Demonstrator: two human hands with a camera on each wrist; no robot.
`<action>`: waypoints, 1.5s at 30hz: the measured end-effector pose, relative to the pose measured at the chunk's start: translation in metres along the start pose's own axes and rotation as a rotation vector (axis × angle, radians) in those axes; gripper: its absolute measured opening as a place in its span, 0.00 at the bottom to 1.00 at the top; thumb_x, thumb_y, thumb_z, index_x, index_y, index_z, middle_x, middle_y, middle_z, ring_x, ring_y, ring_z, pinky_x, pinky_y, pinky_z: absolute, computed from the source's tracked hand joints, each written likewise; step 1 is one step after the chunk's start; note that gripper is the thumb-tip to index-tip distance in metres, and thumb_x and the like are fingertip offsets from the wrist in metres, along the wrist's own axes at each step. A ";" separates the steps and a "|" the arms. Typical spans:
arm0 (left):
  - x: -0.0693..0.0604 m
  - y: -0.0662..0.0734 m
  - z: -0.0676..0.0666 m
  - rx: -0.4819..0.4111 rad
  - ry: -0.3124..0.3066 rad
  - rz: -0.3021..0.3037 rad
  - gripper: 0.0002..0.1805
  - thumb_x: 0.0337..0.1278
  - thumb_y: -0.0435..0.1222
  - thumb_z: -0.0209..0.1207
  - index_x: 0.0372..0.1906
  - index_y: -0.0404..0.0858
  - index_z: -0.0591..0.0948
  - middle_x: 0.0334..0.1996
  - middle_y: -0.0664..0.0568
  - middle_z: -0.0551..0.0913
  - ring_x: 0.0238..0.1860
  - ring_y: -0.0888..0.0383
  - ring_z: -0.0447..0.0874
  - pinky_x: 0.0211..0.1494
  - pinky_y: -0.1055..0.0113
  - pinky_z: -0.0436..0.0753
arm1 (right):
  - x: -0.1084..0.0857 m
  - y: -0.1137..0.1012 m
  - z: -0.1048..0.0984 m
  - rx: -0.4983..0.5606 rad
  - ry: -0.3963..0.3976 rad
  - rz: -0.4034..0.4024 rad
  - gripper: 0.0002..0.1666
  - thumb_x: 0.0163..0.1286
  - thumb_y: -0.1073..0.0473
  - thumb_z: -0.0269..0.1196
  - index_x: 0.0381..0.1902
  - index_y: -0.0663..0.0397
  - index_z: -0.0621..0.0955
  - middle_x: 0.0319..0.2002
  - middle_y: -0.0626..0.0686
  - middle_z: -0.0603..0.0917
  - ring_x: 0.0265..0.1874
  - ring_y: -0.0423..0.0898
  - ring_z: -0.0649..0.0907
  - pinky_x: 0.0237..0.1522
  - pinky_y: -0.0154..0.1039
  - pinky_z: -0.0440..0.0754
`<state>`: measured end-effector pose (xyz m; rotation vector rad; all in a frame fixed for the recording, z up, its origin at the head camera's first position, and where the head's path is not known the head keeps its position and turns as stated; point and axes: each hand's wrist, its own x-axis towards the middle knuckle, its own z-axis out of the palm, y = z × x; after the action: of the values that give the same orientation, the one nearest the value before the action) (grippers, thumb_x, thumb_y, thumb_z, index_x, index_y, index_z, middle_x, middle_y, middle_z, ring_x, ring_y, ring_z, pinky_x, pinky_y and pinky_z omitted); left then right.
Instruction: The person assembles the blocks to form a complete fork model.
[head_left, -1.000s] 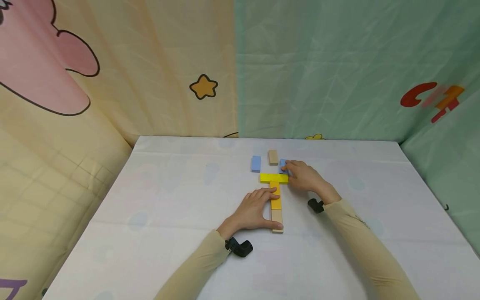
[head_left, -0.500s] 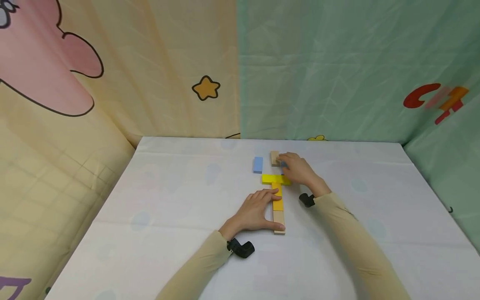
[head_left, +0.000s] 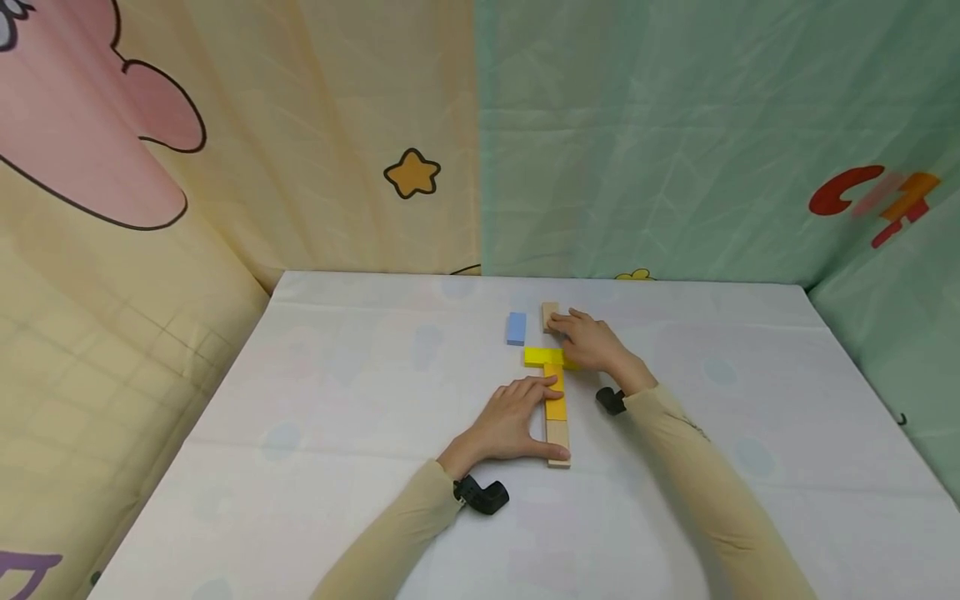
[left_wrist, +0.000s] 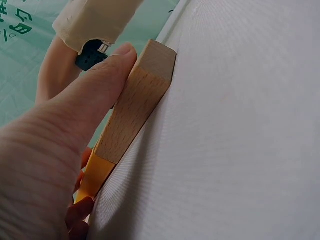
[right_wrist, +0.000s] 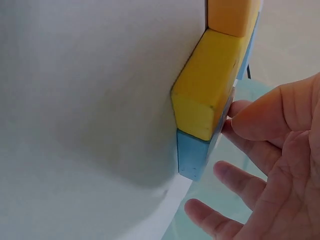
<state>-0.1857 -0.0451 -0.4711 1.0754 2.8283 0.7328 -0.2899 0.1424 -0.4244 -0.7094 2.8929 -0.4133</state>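
Head view: left hand (head_left: pixel 502 425) was spread wide, thumb on the near end of a plain wooden rectangular block (head_left: pixel 557 433), fingertips on the orange rectangular block (head_left: pixel 556 409) butted up to it. Left wrist view had that thumb nearly straight along the wood, fingers down by the orange. Right hand (head_left: pixel 597 343) had an index fingertip touching the far plain wooden rectangular block (head_left: pixel 548 313); thumb and index sat close together, outer fingers spread looser. Couldn't tell whether it gripped. Yellow rectangular block (head_left: pixel 538 357) lay crosswise against the orange one's far end, making a T, right half partly under the right hand. Light-blue rectangular block (head_left: pixel 516 328) lay apart, left of the far wood. Second light-blue rectangular block (right_wrist: pixel 193 155), hidden in head view, showed in right wrist view right beside the yellow; contact unclear. White table's (head_left: pixel 337 375) far edge ran near the far wood; side edges were well apart from all blocks. Wide room left and right; tightest spot was the yellow-to-far-wood gap, fingers over it.
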 end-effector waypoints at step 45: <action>0.001 -0.001 0.000 -0.008 -0.004 -0.002 0.47 0.41 0.68 0.61 0.66 0.49 0.67 0.71 0.61 0.55 0.68 0.59 0.54 0.60 0.60 0.63 | -0.025 -0.007 0.007 -0.066 0.034 -0.089 0.24 0.67 0.66 0.53 0.61 0.60 0.75 0.63 0.59 0.71 0.65 0.62 0.64 0.56 0.64 0.65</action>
<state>-0.1869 -0.0452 -0.4720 1.0721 2.8202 0.7397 -0.2629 0.1463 -0.4274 -0.8518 2.9270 -0.3446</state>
